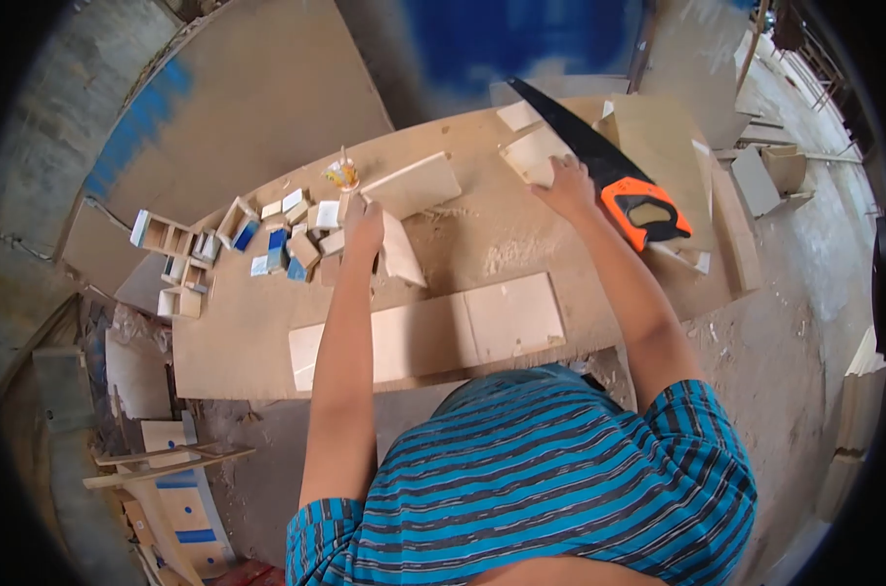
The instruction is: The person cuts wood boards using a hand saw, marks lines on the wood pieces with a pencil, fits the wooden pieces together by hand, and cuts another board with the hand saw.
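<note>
My left hand [365,230] is closed at the edge of a pale wooden board [400,252], which looks tilted; its fingertips are partly hidden. Close to that hand lie several small wooden blocks [304,250], some with blue or white faces. Another board [425,186] lies just beyond it. My right hand [566,188] grips the near corner of a small wooden board [533,152], thumb at the edge and fingers over the top. Right beside it is a handsaw [599,151] with an orange and black handle.
A long flat board [433,332] lies along the near edge of the worktable [238,342]. Sawdust [517,256] is scattered mid-table. A small labelled container [342,176] stands behind the blocks. Open wooden frames [174,234] sit at the left edge, and scrap wood lies on the floor.
</note>
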### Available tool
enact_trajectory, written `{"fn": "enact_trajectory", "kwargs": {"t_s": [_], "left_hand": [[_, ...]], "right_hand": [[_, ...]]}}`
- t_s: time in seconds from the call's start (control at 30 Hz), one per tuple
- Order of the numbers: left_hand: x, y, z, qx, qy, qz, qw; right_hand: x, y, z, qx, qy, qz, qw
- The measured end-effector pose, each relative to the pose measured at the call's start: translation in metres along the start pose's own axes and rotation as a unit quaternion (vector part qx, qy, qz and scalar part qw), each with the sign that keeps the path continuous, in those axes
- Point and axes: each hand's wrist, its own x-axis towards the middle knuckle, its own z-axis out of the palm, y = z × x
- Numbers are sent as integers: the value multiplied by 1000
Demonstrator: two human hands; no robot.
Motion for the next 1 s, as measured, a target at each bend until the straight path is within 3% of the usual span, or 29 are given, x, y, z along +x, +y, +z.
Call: {"fn": "enact_trajectory", "kwargs": {"t_s": [0.07, 0.17, 0.37, 0.47, 0.6, 0.7, 0.9, 1.0], "left_hand": [[0, 0, -2, -8, -19, -19, 1000], [-5, 2, 0, -27, -16, -15, 999], [-8, 7, 0, -64, 9, 8, 998], [-1, -13, 8, -42, 29, 47, 998], [-7, 4, 3, -6, 15, 7, 1000], [-7, 4, 3, -18, 25, 5, 1000], [-7, 5, 2, -24, 10, 9, 1000], [-5, 2, 4, -31, 12, 3, 999]], "right_hand": [[17, 11, 21, 26, 32, -5, 999], [15, -7, 1, -36, 15, 26, 999], [19, -17, -21, -27, -44, 91, 995], [5, -37, -33, -45, -146, 24, 988], [-20, -66, -43, -65, -145, -28, 987], [-26, -75, -44, -51, -86, -46, 994], [-8, -64, -20, 62, -233, -58, 969], [-33, -76, -31, -32, -88, -45, 995]]}}
